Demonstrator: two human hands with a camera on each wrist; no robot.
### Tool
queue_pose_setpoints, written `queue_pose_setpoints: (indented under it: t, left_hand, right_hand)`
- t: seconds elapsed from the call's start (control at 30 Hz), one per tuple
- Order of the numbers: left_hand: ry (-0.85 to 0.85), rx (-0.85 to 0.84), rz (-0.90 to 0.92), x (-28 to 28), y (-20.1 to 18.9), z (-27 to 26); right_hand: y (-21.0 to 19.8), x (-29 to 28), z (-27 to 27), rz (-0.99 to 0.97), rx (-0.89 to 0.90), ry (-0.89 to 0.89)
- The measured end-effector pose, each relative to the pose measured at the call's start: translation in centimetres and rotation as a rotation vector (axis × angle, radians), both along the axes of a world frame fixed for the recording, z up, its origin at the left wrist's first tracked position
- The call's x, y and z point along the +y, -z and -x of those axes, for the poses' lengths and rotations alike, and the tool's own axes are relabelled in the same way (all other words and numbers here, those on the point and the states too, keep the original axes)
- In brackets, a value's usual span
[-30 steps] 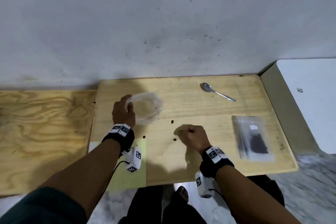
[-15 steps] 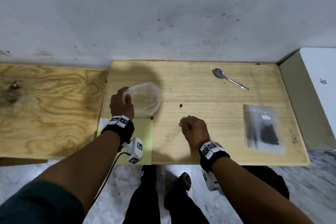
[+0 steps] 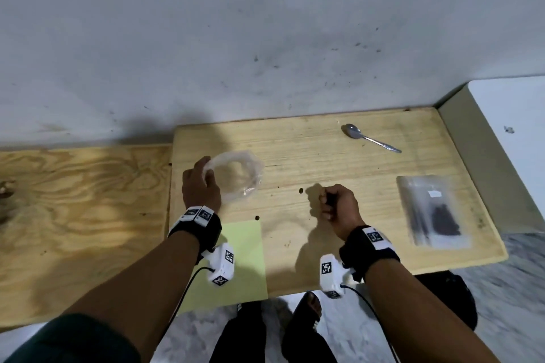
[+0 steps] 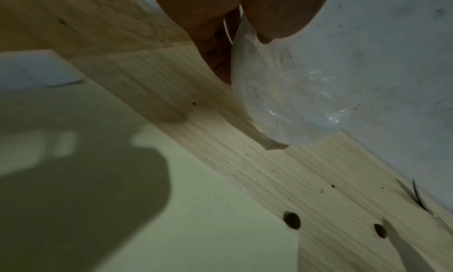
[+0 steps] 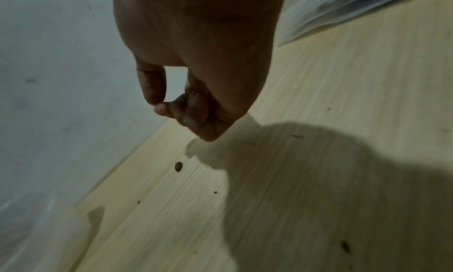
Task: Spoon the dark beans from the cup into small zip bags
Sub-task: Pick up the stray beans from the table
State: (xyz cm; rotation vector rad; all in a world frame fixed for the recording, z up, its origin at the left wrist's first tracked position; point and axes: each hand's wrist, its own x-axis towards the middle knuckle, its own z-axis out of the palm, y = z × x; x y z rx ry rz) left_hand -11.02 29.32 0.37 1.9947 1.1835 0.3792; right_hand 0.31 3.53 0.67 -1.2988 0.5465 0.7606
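Note:
A clear plastic cup (image 3: 236, 177) (image 4: 294, 101) stands tilted on the wooden table (image 3: 339, 162) and looks empty. My left hand (image 3: 203, 183) (image 4: 235, 33) grips its near rim. My right hand (image 3: 326, 203) (image 5: 161, 105) hovers just above the table's middle, fingers curled, thumb tip against fingertip, pinching a dark bean that is mostly hidden. One loose bean (image 3: 300, 191) (image 5: 178, 166) lies just left of it, and a second bean (image 3: 257, 217) (image 4: 291, 222) lies near my left wrist. A stack of zip bags (image 3: 433, 212) (image 5: 343, 10), the top one holding dark beans, lies at the right. The spoon (image 3: 370, 138) lies at the back.
A pale green paper sheet (image 3: 244, 250) (image 4: 196, 218) lies at the table's front edge under my left wrist. A lower plywood board (image 3: 82, 200) adjoins on the left. The wall runs right behind the table. A white cabinet (image 3: 516, 132) stands at the right.
One bean that lay beside my right hand is gone from the table, and the hand has lifted and closed. The left hand keeps hold of the cup. The head view has shifted.

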Motion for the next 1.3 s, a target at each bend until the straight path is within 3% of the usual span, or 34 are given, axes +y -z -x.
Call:
queue_pose_setpoints:
  t: [0.13, 0.23, 0.67, 1.13, 1.23, 1.3]
  left_hand:
    - [0.014, 0.006, 0.001, 1.2, 0.3, -0.6]
    - [0.016, 0.014, 0.009, 1.9, 0.7, -0.8]
    - [0.002, 0.003, 0.042, 3.5, 1.3, -1.2]
    - [0.004, 0.008, 0.036, 2.7, 1.2, 0.2]
    - [0.011, 0.005, 0.029, 2.3, 1.2, 0.5]
    - [0.01, -0.004, 0.022, 2.0, 1.2, 0.8]
  right_hand:
    - [1.5, 0.8, -1.4, 0.427, -0.287, -0.186]
    - [2.2, 1.5, -1.2, 0.619, -0.484, -0.386]
    - [4.6, 3.1, 1.4, 0.755, -0.767, -0.499]
    - [3.3, 2.3, 1.7, 0.773, -0.706, -0.766]
    - [2.8, 1.6, 1.9, 0.623, -0.601, -0.609]
    - [2.1, 1.0, 2.0, 0.325, -0.361, -0.326]
